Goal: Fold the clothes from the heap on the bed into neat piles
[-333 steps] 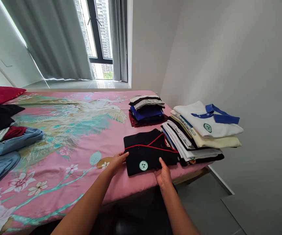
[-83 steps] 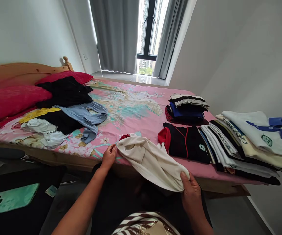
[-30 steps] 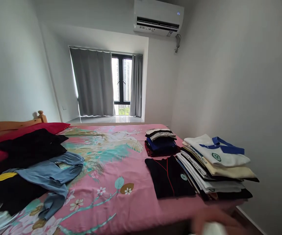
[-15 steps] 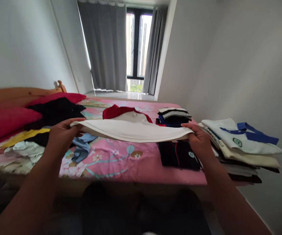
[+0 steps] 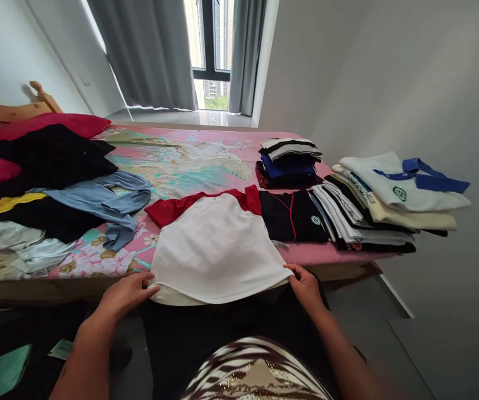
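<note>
A white shirt with red sleeves [image 5: 214, 244] lies spread at the near edge of the bed [image 5: 197, 166], its collar toward the far edge and its hem at the near edge, partly beyond it. The left hand [image 5: 125, 294] pinches the left corner of the hem between thumb and fingers; the right hand [image 5: 306, 286] grips the right corner the same way, so the hem is held out between them. The front and back layers of the hem stand slightly apart.

Just right of the shirt, touching its sleeve, is a folded black shirt with red trim [image 5: 278, 214]. Beside that, at the bed's near right corner, rises a stack of folded clothes [image 5: 351, 222] topped by a white polo shirt with a blue collar [image 5: 376, 180]. A smaller stack [image 5: 291, 164] sits behind the black shirt, nearer the far edge. A small pale strip [image 5: 280, 244] lies by the near edge between the two shirts; it may be a label, but it is too small to tell.

Toward the bed's left end are a loose blue top [image 5: 85, 203], black clothing [image 5: 56, 155], a yellow cloth [image 5: 10, 206] and red pillows [image 5: 85, 125], near the wooden headboard [image 5: 6, 111].
</note>
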`<action>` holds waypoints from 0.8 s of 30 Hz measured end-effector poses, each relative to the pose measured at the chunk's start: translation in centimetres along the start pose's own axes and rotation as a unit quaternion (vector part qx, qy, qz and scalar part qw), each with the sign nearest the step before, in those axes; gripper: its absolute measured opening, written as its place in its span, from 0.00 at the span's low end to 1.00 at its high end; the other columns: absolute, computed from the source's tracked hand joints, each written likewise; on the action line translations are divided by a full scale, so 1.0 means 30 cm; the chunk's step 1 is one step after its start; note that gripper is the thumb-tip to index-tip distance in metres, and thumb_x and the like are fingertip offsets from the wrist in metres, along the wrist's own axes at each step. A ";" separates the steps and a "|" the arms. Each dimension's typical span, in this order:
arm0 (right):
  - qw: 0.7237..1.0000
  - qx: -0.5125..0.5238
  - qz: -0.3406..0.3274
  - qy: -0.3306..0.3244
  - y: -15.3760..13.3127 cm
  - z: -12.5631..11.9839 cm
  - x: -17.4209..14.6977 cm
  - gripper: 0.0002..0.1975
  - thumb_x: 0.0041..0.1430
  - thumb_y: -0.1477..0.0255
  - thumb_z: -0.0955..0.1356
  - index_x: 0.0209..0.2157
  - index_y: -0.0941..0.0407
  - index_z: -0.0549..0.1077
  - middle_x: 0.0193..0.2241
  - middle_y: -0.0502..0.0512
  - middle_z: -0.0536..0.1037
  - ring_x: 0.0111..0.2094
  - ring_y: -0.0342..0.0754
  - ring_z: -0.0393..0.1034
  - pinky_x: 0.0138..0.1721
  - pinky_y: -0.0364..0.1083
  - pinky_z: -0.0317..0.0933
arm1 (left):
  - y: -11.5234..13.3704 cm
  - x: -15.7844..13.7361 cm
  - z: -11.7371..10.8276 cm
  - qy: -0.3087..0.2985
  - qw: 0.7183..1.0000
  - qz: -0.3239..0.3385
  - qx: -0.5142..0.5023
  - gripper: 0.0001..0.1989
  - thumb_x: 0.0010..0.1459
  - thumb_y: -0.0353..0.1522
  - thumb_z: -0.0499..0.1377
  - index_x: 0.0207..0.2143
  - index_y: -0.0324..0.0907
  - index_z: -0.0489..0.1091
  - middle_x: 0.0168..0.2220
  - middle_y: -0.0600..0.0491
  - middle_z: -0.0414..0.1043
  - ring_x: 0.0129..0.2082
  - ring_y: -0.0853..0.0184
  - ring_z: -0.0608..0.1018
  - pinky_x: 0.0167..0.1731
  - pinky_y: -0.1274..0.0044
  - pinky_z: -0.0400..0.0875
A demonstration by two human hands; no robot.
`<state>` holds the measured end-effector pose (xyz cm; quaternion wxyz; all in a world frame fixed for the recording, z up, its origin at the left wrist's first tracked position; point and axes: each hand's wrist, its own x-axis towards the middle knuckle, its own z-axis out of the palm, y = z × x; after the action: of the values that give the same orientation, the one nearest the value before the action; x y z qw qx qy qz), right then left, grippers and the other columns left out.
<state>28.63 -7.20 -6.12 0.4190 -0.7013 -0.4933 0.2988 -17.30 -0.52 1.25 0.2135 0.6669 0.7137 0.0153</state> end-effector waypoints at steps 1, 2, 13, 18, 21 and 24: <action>1.000 0.019 0.001 0.004 -0.022 0.003 -0.003 0.15 0.50 0.65 0.65 0.38 0.55 0.76 0.35 0.53 0.78 0.36 0.51 0.71 0.39 0.46 0.62 | 0.057 -0.011 -0.003 0.011 0.999 0.023 -0.019 0.24 0.46 0.49 0.57 0.40 0.45 0.74 0.38 0.52 0.77 0.39 0.58 0.77 0.35 0.75 0.68; 0.999 0.041 0.001 0.005 -0.047 0.008 -0.003 0.14 0.50 0.64 0.65 0.37 0.56 0.75 0.33 0.54 0.78 0.35 0.50 0.71 0.37 0.46 0.62 | 0.127 -0.026 0.004 0.003 0.997 0.059 -0.045 0.26 0.48 0.50 0.56 0.44 0.45 0.72 0.41 0.51 0.76 0.42 0.59 0.76 0.38 0.74 0.68; 0.981 0.190 -0.048 0.006 -0.170 0.048 -0.032 0.13 0.51 0.65 0.67 0.37 0.57 0.73 0.33 0.53 0.77 0.34 0.48 0.70 0.37 0.44 0.62 | 0.738 -0.047 0.399 0.039 0.935 0.339 -0.093 0.27 0.48 0.25 0.56 0.53 0.42 0.66 0.54 0.45 0.66 0.54 0.57 0.67 0.54 0.64 0.60; 0.988 0.146 -0.035 0.028 -0.107 -0.005 -0.052 0.12 0.52 0.67 0.66 0.37 0.57 0.74 0.32 0.53 0.77 0.33 0.48 0.69 0.36 0.44 0.61 | 0.611 0.002 0.338 -0.021 0.930 0.335 -0.150 0.18 0.54 0.28 0.52 0.46 0.44 0.72 0.46 0.51 0.73 0.47 0.64 0.73 0.51 0.71 0.65; 0.989 0.140 -0.034 0.023 -0.091 -0.006 -0.063 0.12 0.52 0.67 0.65 0.38 0.57 0.74 0.32 0.53 0.77 0.34 0.48 0.69 0.37 0.44 0.61 | 0.559 -0.009 0.296 -0.104 0.913 0.359 -0.162 0.18 0.60 0.36 0.48 0.46 0.45 0.73 0.46 0.52 0.74 0.46 0.65 0.74 0.49 0.74 0.65; 0.993 0.105 -0.057 0.020 -0.088 -0.007 -0.069 0.13 0.54 0.66 0.65 0.39 0.56 0.74 0.33 0.53 0.77 0.34 0.48 0.70 0.37 0.45 0.61 | 0.554 -0.019 0.276 -0.108 0.920 0.330 -0.179 0.19 0.61 0.39 0.47 0.45 0.44 0.73 0.44 0.53 0.75 0.45 0.65 0.74 0.48 0.75 0.65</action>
<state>26.95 -8.78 -3.70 0.5165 -0.6296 -0.4903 0.3105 1.11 -1.42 -1.00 0.3885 0.8128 0.4107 0.1403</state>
